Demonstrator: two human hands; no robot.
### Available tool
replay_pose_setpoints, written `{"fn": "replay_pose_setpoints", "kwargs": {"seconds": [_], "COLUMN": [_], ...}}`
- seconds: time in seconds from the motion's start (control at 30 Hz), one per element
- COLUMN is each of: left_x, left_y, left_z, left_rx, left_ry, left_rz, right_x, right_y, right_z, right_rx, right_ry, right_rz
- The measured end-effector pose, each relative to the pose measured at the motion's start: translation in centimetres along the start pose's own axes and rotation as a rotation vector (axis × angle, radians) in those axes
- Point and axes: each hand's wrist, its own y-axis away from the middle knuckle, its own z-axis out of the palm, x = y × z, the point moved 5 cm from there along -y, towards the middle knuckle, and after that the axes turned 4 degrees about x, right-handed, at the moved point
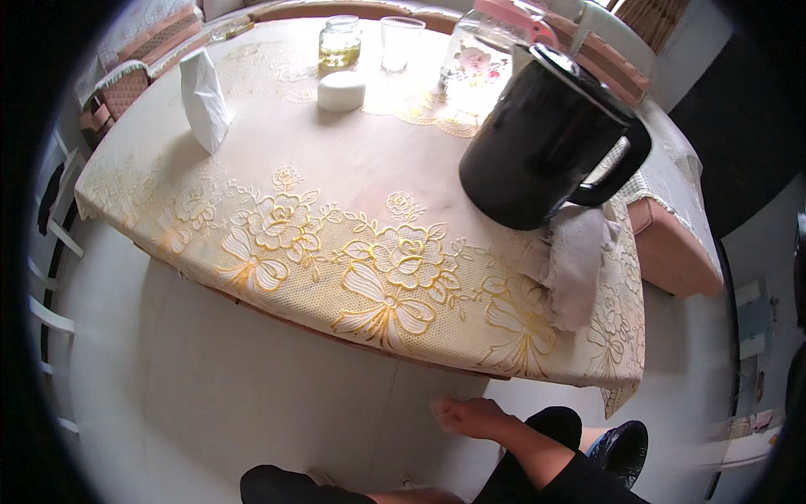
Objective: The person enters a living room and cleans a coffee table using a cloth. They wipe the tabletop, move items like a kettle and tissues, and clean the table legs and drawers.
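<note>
My right hand (469, 417) is low in front of the table's near edge, blurred, with its fingers seemingly curled; no held object shows. My left hand is out of view; a strip of bare skin at the bottom edge cannot be identified. On the lace-patterned tablecloth (390, 164) a black kettle (541, 138) stands at the right, beside a crumpled grey cloth (576, 271). Behind it is a clear flower-printed container (475, 60) with a pink lid. Farther back are a glass jar (340, 50) with yellowish contents, a drinking glass (402, 47) and a round white object (340, 92).
An upright white packet (204, 101) stands at the table's left. Padded pink seating (674, 252) lies beyond the right side, partly covered by a pale cloth. White chair parts (53, 315) show at far left. A shiny black plastic item (620, 450) is near my black-clothed leg.
</note>
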Motion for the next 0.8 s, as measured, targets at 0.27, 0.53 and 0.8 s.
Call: {"fn": "replay_pose_setpoints", "kwargs": {"seconds": [0.27,0.53,0.8], "left_x": [6.4,8.5,2.2], "left_y": [5.1,24.3,41.8], "left_z": [-14.7,-25.3,-11.8], "left_rx": [0.046,0.289,0.731], "left_ry": [-0.170,0.140,0.719], "left_rz": [-0.043,-0.750,-0.871], "right_x": [-2.7,-4.1,-4.9], "right_y": [4.3,8.5,14.3], "right_z": [-0.6,-0.4,1.3], "right_rx": [-0.044,0.174,0.118], "right_ry": [0.197,0.291,0.304], "right_rz": [0.037,0.026,-0.138]}}
